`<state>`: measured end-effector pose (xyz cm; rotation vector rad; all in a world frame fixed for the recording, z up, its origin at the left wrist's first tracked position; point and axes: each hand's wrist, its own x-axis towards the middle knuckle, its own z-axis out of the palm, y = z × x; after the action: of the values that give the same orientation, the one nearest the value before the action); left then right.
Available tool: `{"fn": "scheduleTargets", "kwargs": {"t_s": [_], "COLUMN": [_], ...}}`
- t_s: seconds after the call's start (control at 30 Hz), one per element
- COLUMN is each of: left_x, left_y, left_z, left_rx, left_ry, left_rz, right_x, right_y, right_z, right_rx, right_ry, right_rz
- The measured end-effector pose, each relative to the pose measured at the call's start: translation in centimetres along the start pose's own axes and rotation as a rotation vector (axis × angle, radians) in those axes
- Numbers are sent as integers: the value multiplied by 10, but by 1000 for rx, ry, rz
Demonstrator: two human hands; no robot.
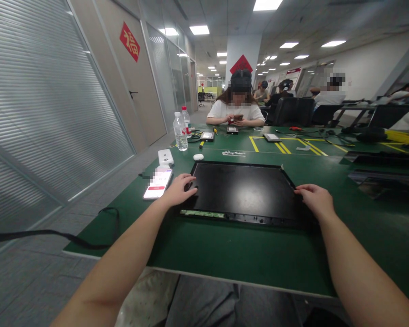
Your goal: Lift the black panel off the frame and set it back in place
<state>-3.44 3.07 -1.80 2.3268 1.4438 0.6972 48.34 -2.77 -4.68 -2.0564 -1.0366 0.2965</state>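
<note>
A black display panel (238,186) lies flat on the green table in front of me. A thin dark frame runs around it, and a narrow green circuit board (202,213) sits along the left part of its near edge. My left hand (180,191) grips the panel's left edge, thumb and fingers bent over the rim. At the right edge, my right hand (315,200) pinches the frame between thumb and fingers; some fingertips are hidden. Beside my left hand lies a phone (157,185) with a lit screen.
Beyond the phone are a white power bank (165,157), a white earbud case (198,157) and two bottles (180,131). Hard drives (207,136) and cables stand farther back. Dark panels (378,181) lie at right. A person (236,102) sits opposite, holding a phone.
</note>
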Motion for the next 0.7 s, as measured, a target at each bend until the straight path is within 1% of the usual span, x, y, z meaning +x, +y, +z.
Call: {"fn": "scheduleTargets", "kwargs": {"t_s": [0.07,0.13,0.2,0.3,0.43,0.53,0.7], "left_x": [3,6,8,10,11,11,12], "left_y": [-4,-9,-13,-17,-21,-21,-23], "left_z": [5,9,12,13,13,14,15], "left_rx": [74,144,195,223,228,228,216], "left_ry": [42,41,36,39,30,30,28], "left_rz": [-94,-174,-215,-234,-240,-249,-255], "right_x": [0,0,1,3,8,11,14], "right_y": [1,2,3,5,9,11,13], "right_z": [-2,-3,-4,-2,3,7,12], "right_rx": [-19,-56,-112,-219,-315,-327,-283], "right_ry": [28,65,82,41,-64,-112,-133], "right_rz": [-6,-26,-45,-50,-54,-88,-70]}}
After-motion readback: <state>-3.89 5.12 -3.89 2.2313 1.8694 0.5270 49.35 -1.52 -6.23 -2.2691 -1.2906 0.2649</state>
